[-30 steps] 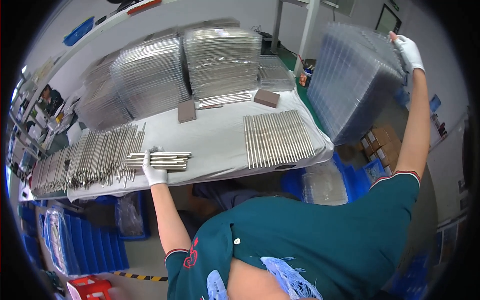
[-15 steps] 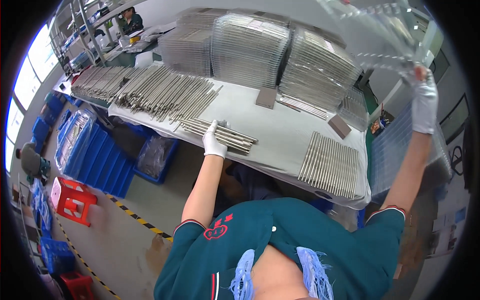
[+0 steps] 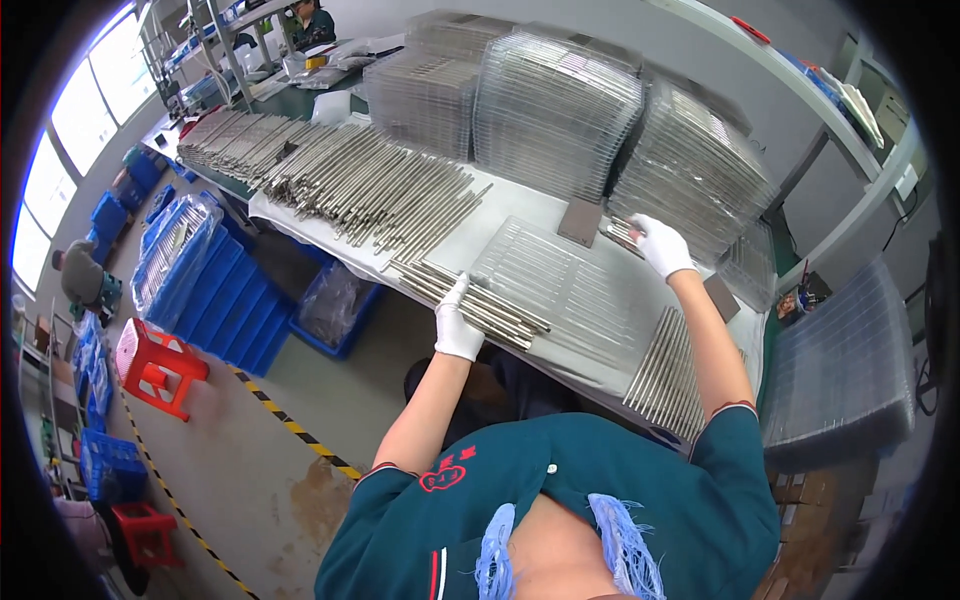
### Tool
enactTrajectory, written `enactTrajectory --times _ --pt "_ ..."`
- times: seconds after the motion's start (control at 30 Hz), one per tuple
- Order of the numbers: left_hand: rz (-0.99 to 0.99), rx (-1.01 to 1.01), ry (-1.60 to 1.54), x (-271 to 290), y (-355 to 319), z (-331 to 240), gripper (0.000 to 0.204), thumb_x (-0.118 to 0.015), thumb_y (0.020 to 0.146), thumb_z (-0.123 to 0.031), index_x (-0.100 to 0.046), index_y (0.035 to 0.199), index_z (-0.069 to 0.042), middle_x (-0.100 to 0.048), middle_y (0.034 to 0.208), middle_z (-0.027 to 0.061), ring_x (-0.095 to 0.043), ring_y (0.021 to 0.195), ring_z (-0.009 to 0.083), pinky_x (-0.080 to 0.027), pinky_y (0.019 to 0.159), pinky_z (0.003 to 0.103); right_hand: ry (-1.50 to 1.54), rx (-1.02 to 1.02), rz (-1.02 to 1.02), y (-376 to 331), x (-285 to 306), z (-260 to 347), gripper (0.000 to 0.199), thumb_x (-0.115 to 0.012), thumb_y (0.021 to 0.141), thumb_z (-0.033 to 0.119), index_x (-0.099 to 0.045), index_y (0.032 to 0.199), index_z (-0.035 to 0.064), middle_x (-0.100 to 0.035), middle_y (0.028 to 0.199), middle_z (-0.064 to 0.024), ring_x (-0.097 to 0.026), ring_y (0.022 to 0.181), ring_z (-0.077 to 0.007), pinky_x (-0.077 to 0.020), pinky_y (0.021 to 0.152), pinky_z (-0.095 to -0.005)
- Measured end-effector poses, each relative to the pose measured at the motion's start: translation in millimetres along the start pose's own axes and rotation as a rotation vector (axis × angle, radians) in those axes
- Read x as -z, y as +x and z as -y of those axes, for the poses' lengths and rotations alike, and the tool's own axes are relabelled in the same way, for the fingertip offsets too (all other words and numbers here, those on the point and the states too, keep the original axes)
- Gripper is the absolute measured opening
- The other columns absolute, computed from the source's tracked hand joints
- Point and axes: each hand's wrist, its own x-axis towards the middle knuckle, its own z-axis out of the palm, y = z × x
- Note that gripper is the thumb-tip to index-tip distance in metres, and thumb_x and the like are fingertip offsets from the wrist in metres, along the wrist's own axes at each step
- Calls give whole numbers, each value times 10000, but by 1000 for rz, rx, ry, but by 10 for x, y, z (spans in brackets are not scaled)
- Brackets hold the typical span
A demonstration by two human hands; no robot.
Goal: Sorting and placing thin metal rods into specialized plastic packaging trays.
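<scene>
My left hand [image 3: 458, 325], in a white glove, is closed around a bundle of thin silvery metal rods [image 3: 512, 325] at the table's near edge. To its right, a clear plastic tray [image 3: 560, 280] with ribbed slots lies flat on the white cloth. My right hand [image 3: 662, 246], gloved with some bare fingertips, reaches across the table. Its fingers curl over several metal rods [image 3: 619, 233] in front of the tray stacks; the glove hides part of the grip. Beneath my right forearm lies a neat row of rods [image 3: 665, 375].
Tall stacks of clear trays [image 3: 555, 110] line the table's back. A large pile of rods [image 3: 360, 180] covers the left side. Brown blocks [image 3: 580, 222] sit near the stacks. More clear trays [image 3: 840, 370] stand at right; blue bins [image 3: 335, 310] and a red stool [image 3: 160, 365] are at left.
The clear tray that my raised right hand held is now flat on the table. My right hand has let it go and moved left to the rods by the stacks. The left hand still holds its bundle.
</scene>
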Motion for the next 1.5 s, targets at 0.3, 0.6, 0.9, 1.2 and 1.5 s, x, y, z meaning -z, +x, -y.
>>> enactTrajectory --times 0.3,0.6,0.9,1.2,1.5 --pt "29 69 63 -46 47 49 223 -557 863 -175 -522 1037 -40 -544 1001 89 -532 938 228 -450 846 397 -644 608 152 1081 -587 253 301 -611 729 154 -615 1029 168 -479 1232 -39 -388 1187 -213 -375 897 -351" --pt "59 48 141 -66 58 82 178 -526 887 -190 -555 973 -38 -571 942 76 -558 880 202 -489 827 384 -564 754 -19 937 -502 35 317 -630 726 177 -554 1033 156 -554 1082 -7 -463 1090 -179 -398 846 -321" --pt "29 50 113 -61 40 30 231 -563 863 -206 -532 1006 -27 -552 982 105 -545 919 238 -471 842 400 -576 -168 462 412 461 -12 557 -647 633 548 -670 997 128 -652 995 -69 -622 902 -235 -465 760 -440" --pt "37 54 86 -70 37 53 188 -525 887 -216 -562 898 -32 -567 915 104 -560 875 239 -487 822 398 -119 547 271 -409 155 316 857 -537 688 674 -464 1188 -18 -444 1238 -238 -421 1178 -321 -337 957 -425" --pt "11 54 53 -56 77 42 156 -527 884 -181 -545 962 -47 -559 935 84 -549 883 229 -470 813 399 -19 466 98 -580 -496 686 577 -606 776 370 -443 1274 125 -331 1346 -219 -290 1263 -384 -233 1041 -479"
